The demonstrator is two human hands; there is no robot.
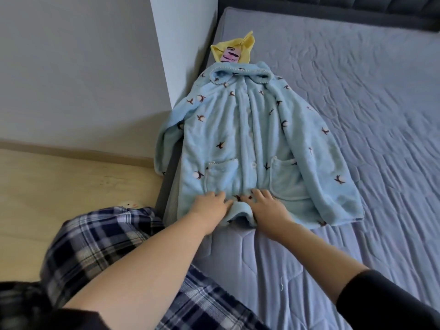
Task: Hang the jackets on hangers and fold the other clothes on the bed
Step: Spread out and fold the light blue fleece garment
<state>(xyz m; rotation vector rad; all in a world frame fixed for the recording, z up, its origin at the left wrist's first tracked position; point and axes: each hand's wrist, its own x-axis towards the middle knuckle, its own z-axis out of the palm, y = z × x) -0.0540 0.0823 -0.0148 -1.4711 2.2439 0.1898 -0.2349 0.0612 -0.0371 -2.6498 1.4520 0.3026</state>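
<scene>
Here both hands lie side by side, slightly apart, on the bottom hem of the pale blue fleece jacket (250, 139): the left hand (209, 203) and the right hand (267, 203) rest palm-down with fingers spread flat, gripping nothing. The jacket stretches away from the fingertips across the grey-blue bed (357, 91), front up, its one sleeve (164, 144) drooping over the bed's edge beyond the left hand. Well beyond both hands, at the collar's far side, lies a yellow garment (247, 44).

Single head-worn wide-angle view, looking forward and down, close over bed (357, 115)
</scene>
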